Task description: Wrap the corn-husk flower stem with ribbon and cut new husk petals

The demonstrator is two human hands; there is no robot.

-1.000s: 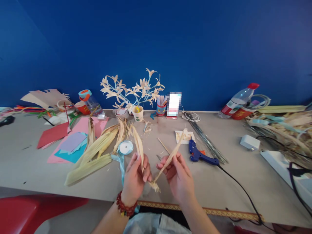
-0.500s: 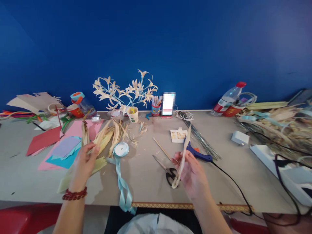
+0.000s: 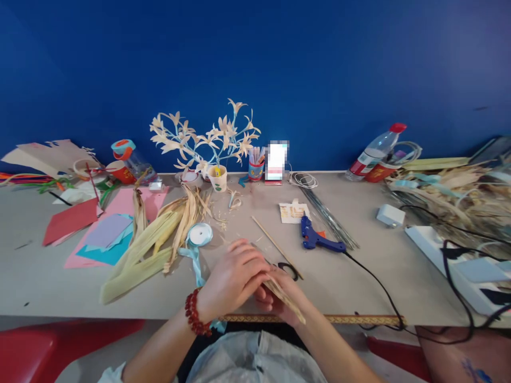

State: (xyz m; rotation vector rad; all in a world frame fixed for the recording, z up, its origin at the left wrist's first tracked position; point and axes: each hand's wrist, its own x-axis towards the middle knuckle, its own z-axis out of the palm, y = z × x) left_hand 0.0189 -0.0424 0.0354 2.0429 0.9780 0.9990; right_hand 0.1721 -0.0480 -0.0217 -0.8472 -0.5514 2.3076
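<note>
Just above the front edge of the table, my two hands meet over a dry corn husk strip (image 3: pixel 285 300). My left hand (image 3: pixel 235 274), with a red bead bracelet (image 3: pixel 195 314) at its wrist, lies over the strip, fingers closed on its upper end. Below it, my right hand (image 3: pixel 293 295) holds the strip, which slants back along the palm toward the wrist. Part of the right fingers is hidden. Scissors (image 3: pixel 290 270) lie just beyond, mostly covered by my hands. A thin wooden stick (image 3: pixel 275 244) rests next to them.
A blue glue gun (image 3: pixel 319 239) with a black cable lies to the right. More corn husks (image 3: pixel 139 266) and a ribbon roll (image 3: pixel 199 234) lie left. Husk flowers (image 3: pixel 223 138) stand in a paper cup (image 3: pixel 219 179) at the back. A white power strip (image 3: pixel 439 271) sits far right.
My left hand has moved right, away from the corn husks, to meet my right hand. My right hand has come down and nearer, tilting the husk strip from upright to slanting.
</note>
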